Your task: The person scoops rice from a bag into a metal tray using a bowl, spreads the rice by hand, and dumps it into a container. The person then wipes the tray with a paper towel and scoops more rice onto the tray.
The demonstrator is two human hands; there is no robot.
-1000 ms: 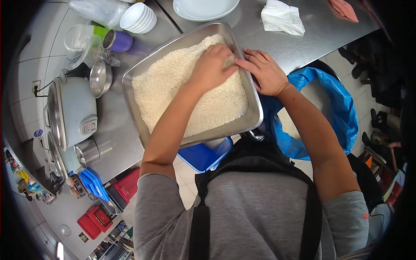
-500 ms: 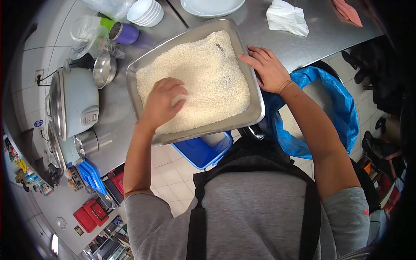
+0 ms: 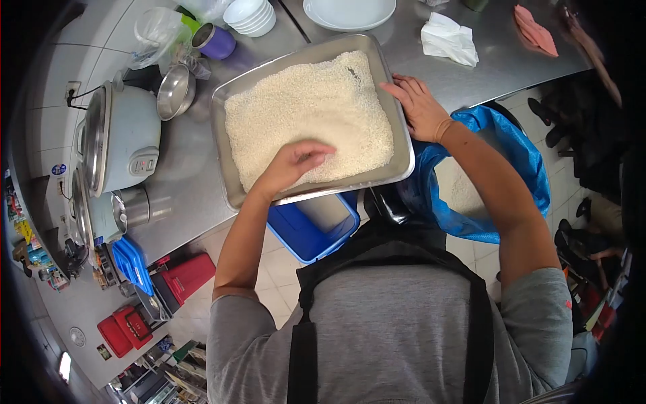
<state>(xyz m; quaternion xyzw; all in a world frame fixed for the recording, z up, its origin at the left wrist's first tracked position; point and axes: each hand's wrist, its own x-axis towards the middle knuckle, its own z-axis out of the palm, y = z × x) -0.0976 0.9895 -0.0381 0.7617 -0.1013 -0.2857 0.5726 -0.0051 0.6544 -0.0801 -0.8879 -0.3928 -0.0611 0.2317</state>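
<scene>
Left hand, above the near part of a bed of white rice, with the fingers drawn together and curved and the thumb tucked close beneath them; whether grains are pinched between them cannot be told. The rice lies below this hand and extends beyond its fingertips, spread across a rectangular metal tray. A small patch of the tray's floor shows through the rice near the far right corner.

Right hand, at the tray's right side: fingers slightly spread, thumb apart and reaching over the rim, the rice just to the left of it. A thin band encircles the wrist.

The tray rests at an angle on a steel counter, its near right corner projecting past the counter edge. Below the near side is a blue bin; to the right, a blue bag stands open, with pale contents visible inside. Left of the tray are a metal bowl and a rice cooker; beyond it, a purple cup, stacked white bowls and a white dish.
</scene>
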